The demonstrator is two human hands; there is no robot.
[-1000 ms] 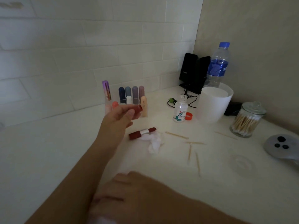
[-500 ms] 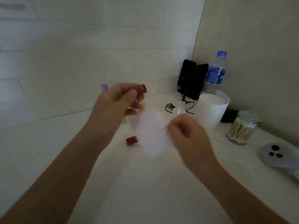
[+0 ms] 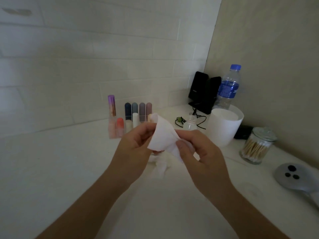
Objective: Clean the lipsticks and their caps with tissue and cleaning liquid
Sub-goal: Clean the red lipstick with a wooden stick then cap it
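My left hand (image 3: 136, 145) and my right hand (image 3: 196, 150) meet above the counter, with a white tissue (image 3: 164, 135) between them. The right hand pinches the tissue and drapes it over the left hand's fingertips. The fingers of the left hand are curled round the red cap, which the tissue hides. A crumpled used tissue (image 3: 160, 167) lies on the counter just below. The small clear bottle of cleaning liquid (image 3: 190, 124) stands uncapped behind my right hand. Several lipsticks stand in a clear holder (image 3: 138, 116) by the tiled wall, next to a purple tube (image 3: 111, 105).
A white cup (image 3: 226, 125), a water bottle (image 3: 228, 87) and black speakers (image 3: 203, 92) fill the back right corner. A glass jar of cotton swabs (image 3: 257, 147) and a grey round object (image 3: 293, 176) sit at the right edge.
My right hand came up from below with a tissue and laid it over the red cap in my left hand. Both hands drew closer to me, hiding the red lipstick on the counter.
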